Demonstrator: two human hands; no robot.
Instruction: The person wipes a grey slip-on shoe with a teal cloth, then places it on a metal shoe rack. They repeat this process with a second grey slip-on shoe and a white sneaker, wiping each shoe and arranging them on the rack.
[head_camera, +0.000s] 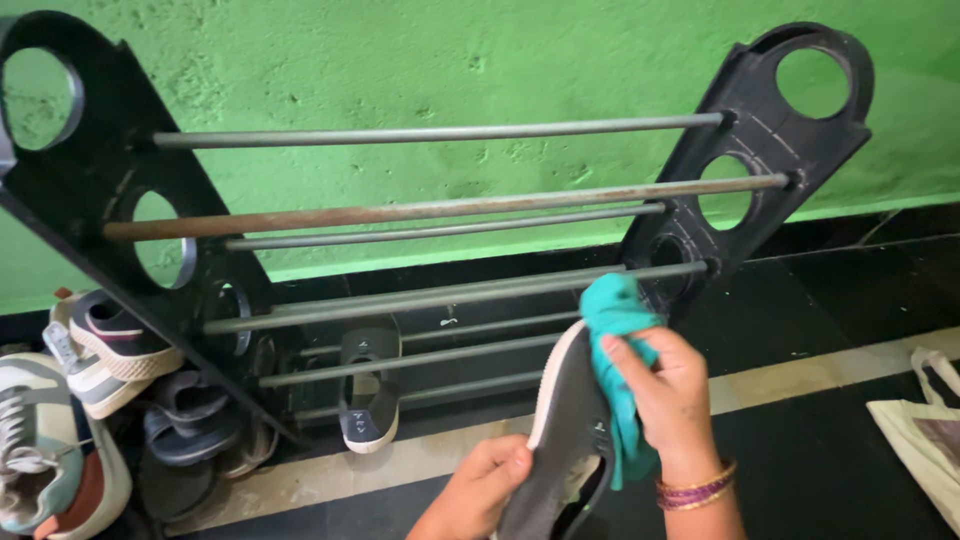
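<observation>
Left hand (487, 487): closest to the lens at the near edge, fingers closed around the lower part of the grey shoe, holding it up.
Grey shoe (567, 440): dark grey upper with a white sole edge, held tilted in mid-air, toe pointing up toward the rack, right in the near centre.
Right hand (668, 392): fingers clamped on the teal cloth, pressing it against the shoe's right side; bangles sit on the wrist.
Teal cloth (615, 345): bunched over the shoe's toe and trailing down under the palm.
Shoe rack (430, 210): just beyond, black plastic side panels with round holes and metal bars across, leaning against the wall.
Sandal (368, 385): dark, propped on the rack's lowest bars.
Sneakers (70, 400): piled at the far left beside the rack.
Green wall (480, 60): behind everything.
Bag (925, 425): pale fabric, at the right edge on the dark floor.
</observation>
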